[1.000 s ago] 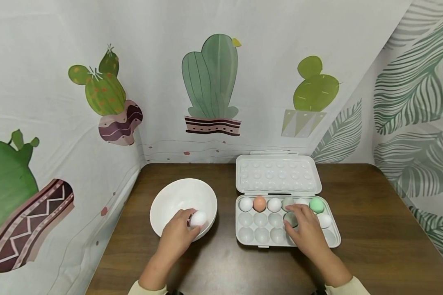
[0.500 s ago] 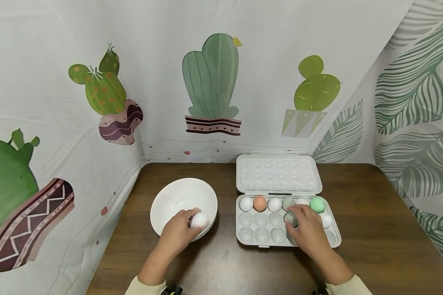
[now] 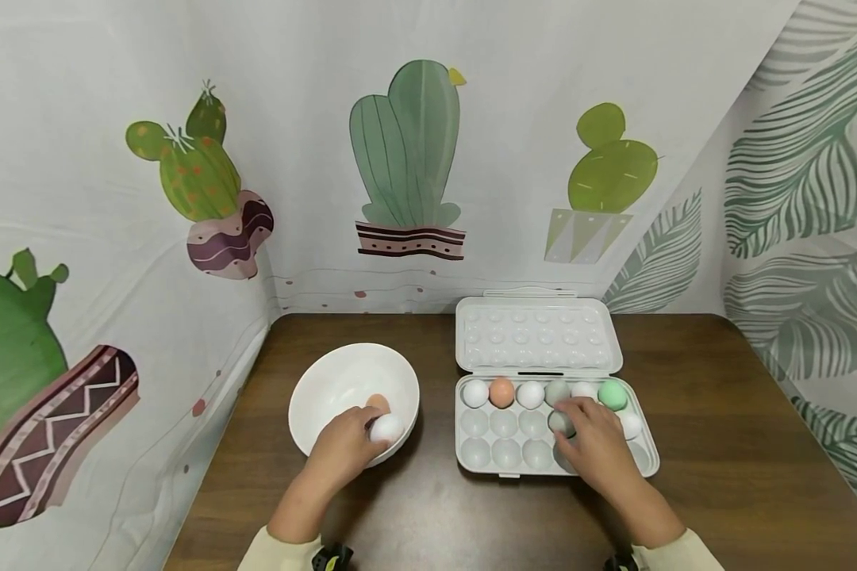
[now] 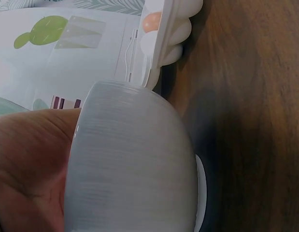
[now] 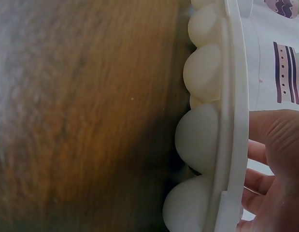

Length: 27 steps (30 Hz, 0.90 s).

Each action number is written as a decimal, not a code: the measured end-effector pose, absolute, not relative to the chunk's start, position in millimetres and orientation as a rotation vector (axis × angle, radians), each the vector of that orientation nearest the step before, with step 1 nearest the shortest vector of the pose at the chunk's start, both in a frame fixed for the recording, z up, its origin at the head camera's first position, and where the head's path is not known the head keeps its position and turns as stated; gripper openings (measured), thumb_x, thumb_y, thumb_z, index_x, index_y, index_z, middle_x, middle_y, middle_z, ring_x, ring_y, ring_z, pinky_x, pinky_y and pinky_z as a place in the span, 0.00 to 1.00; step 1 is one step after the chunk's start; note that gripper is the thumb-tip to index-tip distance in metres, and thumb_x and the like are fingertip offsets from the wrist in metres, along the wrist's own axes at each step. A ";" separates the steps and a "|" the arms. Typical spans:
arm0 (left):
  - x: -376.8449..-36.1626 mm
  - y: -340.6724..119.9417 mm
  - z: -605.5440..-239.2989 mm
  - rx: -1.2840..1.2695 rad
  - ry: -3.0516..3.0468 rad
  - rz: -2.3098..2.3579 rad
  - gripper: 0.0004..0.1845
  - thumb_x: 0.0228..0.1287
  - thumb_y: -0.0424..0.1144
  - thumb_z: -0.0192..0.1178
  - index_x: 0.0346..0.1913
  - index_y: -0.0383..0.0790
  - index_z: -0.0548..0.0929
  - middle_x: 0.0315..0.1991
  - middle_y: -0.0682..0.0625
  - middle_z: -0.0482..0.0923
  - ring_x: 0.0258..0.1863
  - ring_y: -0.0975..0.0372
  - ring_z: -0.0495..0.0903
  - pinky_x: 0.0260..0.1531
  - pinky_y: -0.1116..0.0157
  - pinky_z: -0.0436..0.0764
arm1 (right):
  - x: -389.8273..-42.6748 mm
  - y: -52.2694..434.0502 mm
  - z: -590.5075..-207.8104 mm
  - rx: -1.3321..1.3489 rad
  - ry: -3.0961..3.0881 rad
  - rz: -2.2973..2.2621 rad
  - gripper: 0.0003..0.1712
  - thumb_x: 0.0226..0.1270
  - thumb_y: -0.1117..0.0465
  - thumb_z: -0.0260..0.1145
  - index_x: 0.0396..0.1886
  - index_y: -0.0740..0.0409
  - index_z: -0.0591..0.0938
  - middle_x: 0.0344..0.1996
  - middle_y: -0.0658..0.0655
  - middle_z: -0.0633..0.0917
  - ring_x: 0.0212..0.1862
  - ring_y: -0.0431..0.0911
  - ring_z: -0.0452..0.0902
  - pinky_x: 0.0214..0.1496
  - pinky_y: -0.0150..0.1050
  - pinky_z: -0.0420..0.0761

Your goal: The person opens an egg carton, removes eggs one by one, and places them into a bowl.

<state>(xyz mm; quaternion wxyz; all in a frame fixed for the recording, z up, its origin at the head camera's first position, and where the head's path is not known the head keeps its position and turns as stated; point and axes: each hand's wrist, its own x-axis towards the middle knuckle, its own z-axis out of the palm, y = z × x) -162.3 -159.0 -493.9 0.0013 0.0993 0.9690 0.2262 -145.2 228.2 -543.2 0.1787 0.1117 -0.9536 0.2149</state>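
Over the near right side of a white bowl (image 3: 310, 396), my left hand (image 3: 346, 440) holds a white egg (image 3: 386, 428) between thumb and fingers. An orange-brown egg (image 3: 378, 403) shows in the bowl just beyond it. My right hand (image 3: 596, 436) reaches into the open white egg carton (image 3: 509, 468), thumb and fingertips pinching a grey-green egg (image 3: 561, 423) in the middle row. In the left wrist view the bowl's outer wall (image 4: 130, 154) hides the egg. The carton's side (image 5: 234, 121) hides the right fingertips in the right wrist view.
The carton's back row holds white eggs (image 3: 475, 393), an orange-brown egg (image 3: 501, 392), a pale grey-green egg (image 3: 557, 392) and a mint-green egg (image 3: 612, 395). Another white egg (image 3: 632, 426) sits at the right. The raised lid (image 3: 539, 337) leans back toward the printed cloth (image 3: 293, 198).
The left hand and its white egg have shifted slightly toward me, and the orange-brown egg in the bowl has come into view. The right hand has stayed almost still at the grey-green egg.
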 end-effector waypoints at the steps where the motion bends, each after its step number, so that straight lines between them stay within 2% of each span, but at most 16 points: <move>1: -162.7 -159.1 -493.6 0.311 3.031 0.707 0.20 0.50 0.40 0.76 0.48 0.39 0.87 0.33 0.47 0.84 0.34 0.56 0.82 0.38 0.55 0.80 | -145.3 228.4 -543.0 0.320 -2.698 0.604 0.23 0.51 0.66 0.77 0.50 0.62 0.85 0.48 0.63 0.83 0.53 0.62 0.79 0.58 0.62 0.72; 8: -164.6 -161.5 -495.3 0.242 2.949 0.712 0.24 0.54 0.43 0.75 0.55 0.41 0.86 0.42 0.46 0.87 0.42 0.56 0.84 0.45 0.53 0.81 | -145.2 229.3 -544.1 0.345 -2.687 0.587 0.25 0.49 0.69 0.76 0.50 0.61 0.85 0.48 0.63 0.83 0.52 0.62 0.80 0.57 0.61 0.73; 18: -167.3 -162.0 -497.6 0.244 2.927 0.671 0.21 0.54 0.43 0.75 0.52 0.42 0.86 0.34 0.51 0.85 0.34 0.61 0.79 0.39 0.58 0.79 | -145.2 230.0 -542.9 0.350 -2.691 0.595 0.24 0.49 0.70 0.76 0.50 0.61 0.85 0.48 0.62 0.83 0.53 0.61 0.80 0.58 0.61 0.72; 21: -167.7 -162.4 -497.9 0.234 2.922 0.639 0.21 0.54 0.44 0.74 0.51 0.43 0.85 0.36 0.51 0.86 0.36 0.59 0.81 0.40 0.57 0.79 | -145.3 230.1 -542.3 0.354 -2.699 0.599 0.24 0.50 0.70 0.76 0.51 0.61 0.85 0.48 0.63 0.83 0.54 0.61 0.79 0.59 0.61 0.72; 27: -166.7 -164.1 -497.6 0.197 2.908 0.623 0.25 0.57 0.46 0.72 0.56 0.39 0.84 0.44 0.45 0.88 0.45 0.51 0.85 0.46 0.51 0.81 | -145.8 231.3 -541.9 0.361 -2.708 0.598 0.25 0.50 0.70 0.77 0.51 0.60 0.85 0.48 0.63 0.83 0.53 0.62 0.79 0.59 0.60 0.72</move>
